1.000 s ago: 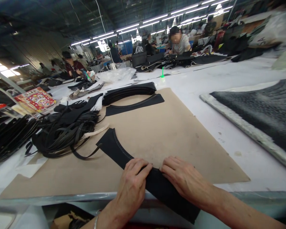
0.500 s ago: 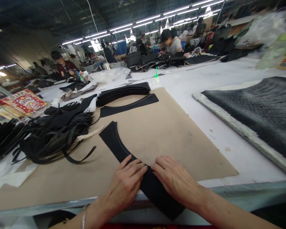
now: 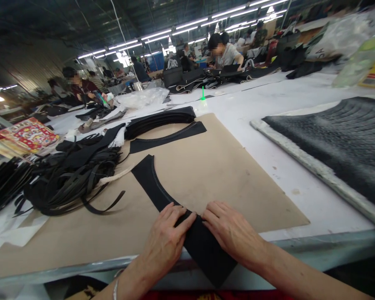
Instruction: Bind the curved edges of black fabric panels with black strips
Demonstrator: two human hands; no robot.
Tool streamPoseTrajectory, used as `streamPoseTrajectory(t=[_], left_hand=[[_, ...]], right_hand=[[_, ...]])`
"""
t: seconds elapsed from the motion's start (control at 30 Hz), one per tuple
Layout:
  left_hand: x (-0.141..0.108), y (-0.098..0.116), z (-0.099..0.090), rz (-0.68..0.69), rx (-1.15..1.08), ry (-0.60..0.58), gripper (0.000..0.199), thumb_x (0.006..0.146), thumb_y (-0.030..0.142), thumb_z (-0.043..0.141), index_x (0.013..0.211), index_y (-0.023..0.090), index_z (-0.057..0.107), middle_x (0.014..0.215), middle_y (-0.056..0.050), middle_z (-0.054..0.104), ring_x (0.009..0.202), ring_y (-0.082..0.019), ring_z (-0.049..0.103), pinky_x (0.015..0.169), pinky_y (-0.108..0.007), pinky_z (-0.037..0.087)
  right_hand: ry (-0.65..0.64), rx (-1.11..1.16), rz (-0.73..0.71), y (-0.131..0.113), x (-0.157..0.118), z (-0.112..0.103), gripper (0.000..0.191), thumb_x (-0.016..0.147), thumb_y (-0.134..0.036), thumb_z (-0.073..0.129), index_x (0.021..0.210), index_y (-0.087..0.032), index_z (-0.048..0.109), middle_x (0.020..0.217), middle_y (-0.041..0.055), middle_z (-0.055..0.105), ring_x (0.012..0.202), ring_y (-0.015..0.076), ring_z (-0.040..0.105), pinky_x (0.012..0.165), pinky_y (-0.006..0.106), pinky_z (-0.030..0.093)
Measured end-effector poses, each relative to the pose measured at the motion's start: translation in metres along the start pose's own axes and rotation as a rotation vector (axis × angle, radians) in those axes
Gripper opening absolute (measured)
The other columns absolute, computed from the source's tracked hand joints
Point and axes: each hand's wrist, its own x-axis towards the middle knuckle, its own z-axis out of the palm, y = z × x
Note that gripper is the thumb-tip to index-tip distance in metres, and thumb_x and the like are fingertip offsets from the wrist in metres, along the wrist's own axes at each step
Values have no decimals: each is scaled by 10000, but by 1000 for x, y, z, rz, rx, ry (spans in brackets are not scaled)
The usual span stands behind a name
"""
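Note:
A curved black fabric piece runs diagonally over the brown board, and its near end hangs past the table's front edge. Along its inner curve a narrow folded or stitched rim shows. My left hand is closed on that curved edge near the middle, thumb stretched toward my right hand. Just to the right, my right hand has its bent fingers closed on the same edge, its fingertips partly hidden. Farther back lie a similar single black piece and a stack of curved black pieces.
A heap of black strips covers the board's left side. The brown sheet lies on a white table. At right is a textured black sheet stack. A green-tipped bottle stands behind; a co-worker sits beyond.
My left thumb has spread away from the fingers along the edge, toward my right hand. The fabric piece's near end has shifted slightly left and up. The view has shifted a little.

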Motion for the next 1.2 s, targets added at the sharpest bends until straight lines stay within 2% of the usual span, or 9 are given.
streamPoseTrajectory(t=[0.2,0.37,0.57,0.8,1.03,1.2], left_hand=[[3,1,0,28,40,54,407,891,75,429,1218,235,610,1079,-95,567,1042,-222,535,1013,-525,437],[8,8,5,50,-19,146,364,904,62,400,1154,180,637,1163,-120,559,1093,-238,509,941,-443,497],[15,25,15,57,-170,82,332,933,100,400,1202,136,593,1064,-99,632,979,-213,558,858,-373,534],[9,25,20,121,-87,94,384,933,86,369,1268,113,555,1142,-119,621,1079,-223,539,937,-376,511],[10,27,21,126,-16,51,425,932,109,352,1308,162,544,1118,-126,595,1050,-245,522,893,-402,522],[14,29,21,132,14,60,428,926,115,351,1280,198,577,1070,-119,575,1016,-244,512,872,-415,515]], right_hand=[[-9,19,-51,13,-16,-6,131,897,-93,522,818,-191,555,848,22,547,795,183,499,728,311,390],[-1,10,-92,18,-21,-5,135,909,-101,506,817,-189,551,837,19,536,780,178,474,715,309,369],[-30,-3,-97,17,-20,-5,86,886,-94,546,888,-176,572,867,25,548,799,181,470,730,310,371],[-63,3,-108,24,-27,-14,139,936,-117,476,846,-173,566,846,27,539,784,168,462,719,294,355],[-88,31,-87,31,-38,-24,175,961,-137,437,842,-173,560,853,28,545,786,165,460,727,305,335],[-63,100,-49,32,-38,-27,107,944,-140,472,925,-176,571,930,35,564,845,176,467,765,313,341]])
